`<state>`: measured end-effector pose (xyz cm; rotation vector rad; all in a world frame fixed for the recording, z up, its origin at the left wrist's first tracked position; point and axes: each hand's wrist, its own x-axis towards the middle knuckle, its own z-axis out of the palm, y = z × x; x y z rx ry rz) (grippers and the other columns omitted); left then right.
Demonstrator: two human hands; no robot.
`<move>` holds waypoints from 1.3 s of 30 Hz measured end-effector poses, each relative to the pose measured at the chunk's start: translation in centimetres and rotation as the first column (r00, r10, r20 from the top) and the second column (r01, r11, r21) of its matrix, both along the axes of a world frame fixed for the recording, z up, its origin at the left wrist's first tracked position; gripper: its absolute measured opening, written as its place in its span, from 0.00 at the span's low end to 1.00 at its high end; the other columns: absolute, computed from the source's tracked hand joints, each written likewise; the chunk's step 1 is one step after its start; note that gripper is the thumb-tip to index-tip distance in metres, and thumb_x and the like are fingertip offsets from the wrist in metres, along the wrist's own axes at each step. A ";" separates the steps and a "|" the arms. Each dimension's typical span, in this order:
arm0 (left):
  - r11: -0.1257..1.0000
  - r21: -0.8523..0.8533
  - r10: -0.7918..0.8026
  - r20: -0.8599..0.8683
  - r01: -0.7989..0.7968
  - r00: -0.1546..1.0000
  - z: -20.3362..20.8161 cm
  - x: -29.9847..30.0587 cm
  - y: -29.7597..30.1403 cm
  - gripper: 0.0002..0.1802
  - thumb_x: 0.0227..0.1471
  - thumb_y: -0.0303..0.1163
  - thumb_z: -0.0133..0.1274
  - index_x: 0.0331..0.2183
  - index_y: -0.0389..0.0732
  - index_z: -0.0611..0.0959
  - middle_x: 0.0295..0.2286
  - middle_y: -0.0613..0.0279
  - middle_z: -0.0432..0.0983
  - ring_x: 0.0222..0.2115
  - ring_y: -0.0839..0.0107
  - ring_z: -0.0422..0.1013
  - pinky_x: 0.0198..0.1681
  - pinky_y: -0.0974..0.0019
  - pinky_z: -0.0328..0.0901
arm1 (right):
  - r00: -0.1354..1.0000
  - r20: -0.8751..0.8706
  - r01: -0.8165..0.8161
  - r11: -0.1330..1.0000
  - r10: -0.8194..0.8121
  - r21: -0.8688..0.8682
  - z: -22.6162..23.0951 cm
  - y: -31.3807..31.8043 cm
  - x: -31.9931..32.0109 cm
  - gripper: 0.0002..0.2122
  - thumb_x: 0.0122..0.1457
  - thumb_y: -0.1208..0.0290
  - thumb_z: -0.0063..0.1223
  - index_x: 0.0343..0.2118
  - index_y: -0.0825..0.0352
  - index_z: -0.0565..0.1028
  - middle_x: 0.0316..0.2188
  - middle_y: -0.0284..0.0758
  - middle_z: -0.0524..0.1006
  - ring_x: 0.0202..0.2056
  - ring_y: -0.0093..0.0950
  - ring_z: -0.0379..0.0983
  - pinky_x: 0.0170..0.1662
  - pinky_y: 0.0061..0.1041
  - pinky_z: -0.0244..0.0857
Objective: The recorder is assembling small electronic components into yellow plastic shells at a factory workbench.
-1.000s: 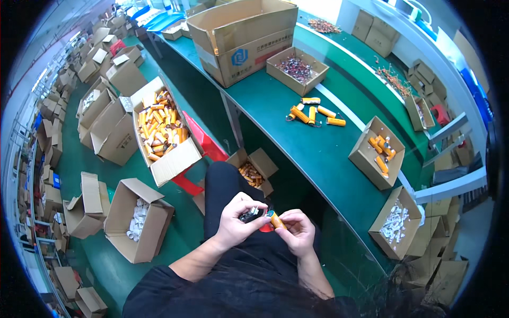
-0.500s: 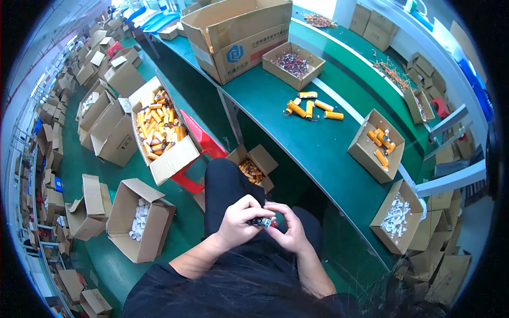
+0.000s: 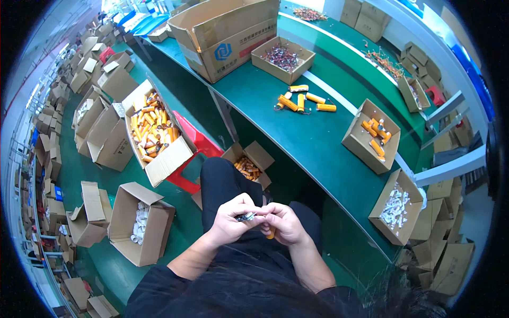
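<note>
While the right hand [image 3: 286, 224] holds a cylinder [image 3: 271, 233], the table edge [image 3: 330, 190] lies apart.

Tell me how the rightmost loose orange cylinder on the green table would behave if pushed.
The cylinder would probably roll, since its round side lies on the flat table. It seems stiff, judging by its straight outline. Its smooth-looking surface might slip a little.

We see orange cylindrical battery cell [image 3: 271, 232] held at lower centre of frame; most of it covered, only short smooth orange stretch showing, aimed toward frame's lower edge. Up and left of it, we see small dark component [image 3: 245, 217] with pale, metallic-looking bits, held too, lying roughly sideways, partly covered. We cannot tell whether two touch.
</note>
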<state>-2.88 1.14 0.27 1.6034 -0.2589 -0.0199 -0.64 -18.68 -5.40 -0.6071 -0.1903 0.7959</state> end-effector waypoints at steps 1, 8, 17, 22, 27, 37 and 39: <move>1.000 0.008 0.012 -0.004 -0.012 1.000 0.0 0.0 -0.2 0.10 0.51 0.27 0.66 0.38 0.40 0.89 0.29 0.66 0.68 0.26 0.77 0.62 0.29 0.75 0.57 | 0.999 -0.019 0.042 0.999 -0.041 0.006 0.0 0.3 -0.3 0.07 0.64 0.78 0.52 0.43 0.69 0.77 0.33 0.34 0.77 0.29 0.21 0.71 0.35 0.18 0.66; 0.997 -0.071 0.005 0.032 -0.003 0.999 -0.8 0.2 0.2 0.18 0.56 0.39 0.64 0.45 0.39 0.87 0.32 0.64 0.67 0.30 0.75 0.61 0.34 0.74 0.57 | 0.909 0.288 0.380 0.885 -0.303 -0.268 2.3 0.6 -1.3 0.05 0.65 0.78 0.53 0.41 0.70 0.78 0.32 0.33 0.76 0.28 0.20 0.68 0.33 0.16 0.62; 0.975 -0.223 -0.033 -0.065 0.018 0.997 -1.3 -0.5 -0.5 0.29 0.57 0.53 0.61 0.48 0.38 0.83 0.35 0.62 0.64 0.32 0.73 0.59 0.36 0.71 0.54 | 0.871 0.258 0.470 0.861 -0.418 -0.195 3.7 1.1 -2.2 0.05 0.63 0.80 0.54 0.39 0.70 0.79 0.32 0.33 0.76 0.29 0.21 0.68 0.34 0.16 0.61; 0.941 -0.338 -0.017 -0.006 0.014 1.000 -1.1 -0.8 -0.8 0.25 0.56 0.44 0.63 0.49 0.38 0.82 0.37 0.62 0.64 0.33 0.73 0.60 0.37 0.73 0.56 | 0.764 0.462 0.592 0.774 -0.450 -0.225 4.1 1.3 -2.2 0.04 0.61 0.82 0.56 0.38 0.70 0.80 0.31 0.33 0.76 0.30 0.23 0.68 0.36 0.18 0.62; 0.954 -0.296 -0.029 0.056 0.045 0.998 -1.7 -1.0 -0.7 0.24 0.55 0.41 0.65 0.50 0.38 0.81 0.39 0.61 0.64 0.34 0.74 0.61 0.37 0.73 0.57 | 0.625 0.679 0.707 0.648 -0.384 -0.284 5.5 1.3 -2.3 0.05 0.57 0.83 0.59 0.35 0.70 0.80 0.29 0.33 0.76 0.30 0.25 0.68 0.37 0.20 0.62; 0.967 -0.252 -0.027 0.074 0.045 0.997 -1.7 -1.4 -0.7 0.22 0.56 0.37 0.63 0.50 0.39 0.83 0.38 0.60 0.64 0.35 0.72 0.60 0.38 0.73 0.57 | 0.499 0.804 0.796 0.538 -0.324 -0.278 7.0 1.5 -2.7 0.05 0.52 0.83 0.62 0.33 0.70 0.81 0.26 0.33 0.75 0.28 0.26 0.66 0.35 0.22 0.61; 0.971 -0.235 -0.035 0.070 0.050 0.997 -1.8 -1.5 -0.6 0.21 0.56 0.37 0.63 0.50 0.39 0.83 0.38 0.60 0.64 0.36 0.72 0.60 0.38 0.72 0.56 | 0.499 0.800 0.799 0.534 -0.332 -0.276 7.0 1.5 -2.8 0.05 0.52 0.83 0.62 0.33 0.70 0.81 0.26 0.33 0.75 0.28 0.26 0.66 0.35 0.22 0.61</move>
